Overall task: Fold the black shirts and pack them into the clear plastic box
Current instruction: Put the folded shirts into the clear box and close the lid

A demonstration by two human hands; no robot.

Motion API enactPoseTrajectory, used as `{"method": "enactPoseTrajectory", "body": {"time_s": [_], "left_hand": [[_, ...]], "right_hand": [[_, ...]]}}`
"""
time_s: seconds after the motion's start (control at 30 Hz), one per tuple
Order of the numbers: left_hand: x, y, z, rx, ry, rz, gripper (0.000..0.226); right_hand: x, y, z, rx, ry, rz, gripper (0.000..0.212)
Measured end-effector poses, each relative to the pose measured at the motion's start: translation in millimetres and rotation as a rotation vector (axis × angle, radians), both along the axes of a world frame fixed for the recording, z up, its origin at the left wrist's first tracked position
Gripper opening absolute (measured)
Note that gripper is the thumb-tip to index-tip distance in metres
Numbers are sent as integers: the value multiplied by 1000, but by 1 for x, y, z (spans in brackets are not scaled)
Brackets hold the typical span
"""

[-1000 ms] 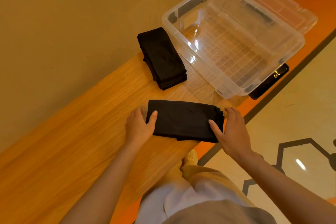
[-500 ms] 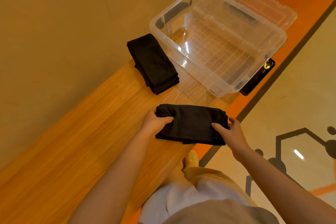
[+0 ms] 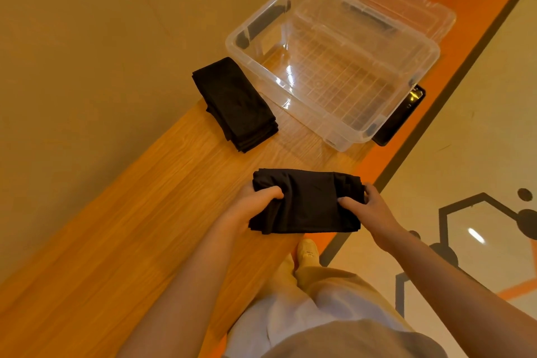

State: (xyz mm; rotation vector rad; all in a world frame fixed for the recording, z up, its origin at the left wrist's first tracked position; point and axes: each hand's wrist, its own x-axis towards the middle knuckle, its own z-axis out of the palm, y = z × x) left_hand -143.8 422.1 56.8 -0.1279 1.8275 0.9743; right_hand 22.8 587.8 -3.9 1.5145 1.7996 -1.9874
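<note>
Black fabric in the hands: a folded black shirt point(image 3: 308, 202) is held at both short ends, its near edge over the front edge of the tabletop point(image 3: 130, 227).
Left hand point(image 3: 250, 208): fingers curled round the shirt's left end, the thumb lying across the top of the cloth, which bunches there.
Right hand point(image 3: 367, 209): pinches the right end, thumb on top, the other fingers wrapped round the folded edge.
Shirt's place: near the front of the tabletop, apart from the box and from the other pile; whether it rests on the wood or is lifted clear I cannot tell.
Second pile: a stack of folded black shirts point(image 3: 235, 103) lies farther back on the tabletop, by the wall point(image 3: 87, 38) and just beside the box's left side.
Clear plastic box point(image 3: 334, 128): stands open at the far end of the tabletop, the ribbed grid of its floor showing through, with no shirt inside.
Lid point(image 3: 406, 6): clear, lying behind the box.
Dark flat object point(image 3: 399, 116): black and glossy, sticking out from under the box's right corner; what it is I cannot tell.
Floor point(image 3: 465, 168): pale, with a dark hexagon outline, to the right of the tabletop.
</note>
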Motion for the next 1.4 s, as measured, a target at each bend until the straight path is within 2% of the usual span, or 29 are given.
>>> {"method": "enactPoseTrajectory", "body": {"time_s": [0.07,0.2,0.37,0.57,0.7,0.83,0.93,1.03,1.2,1.4], "left_hand": [[4,-2,1,30,64,-14,16],[9,-11,4,67,79,10,16],[1,-33,8,89,166,72,17],[-35,-58,25,99,342,70,11],[-61,-72,42,70,446,139,19],[-85,-68,63,43,550,177,22],[-99,-52,84,47,644,200,19],[-114,-26,104,37,715,245,16],[-135,45,119,11,745,345,33],[-149,156,112,15,748,401,35]], "right_hand": [[1,-4,7,96,8,39,40],[1,-9,22,298,41,138,44],[-19,-13,41,399,127,339,51],[-76,-28,65,553,229,482,53],[-120,-33,89,617,292,560,49],[-166,-36,117,822,350,630,44],[-196,-29,135,955,373,656,43],[-219,-5,150,991,382,649,47],[-247,61,172,1002,453,630,44],[-280,158,176,1101,358,682,49]]}}
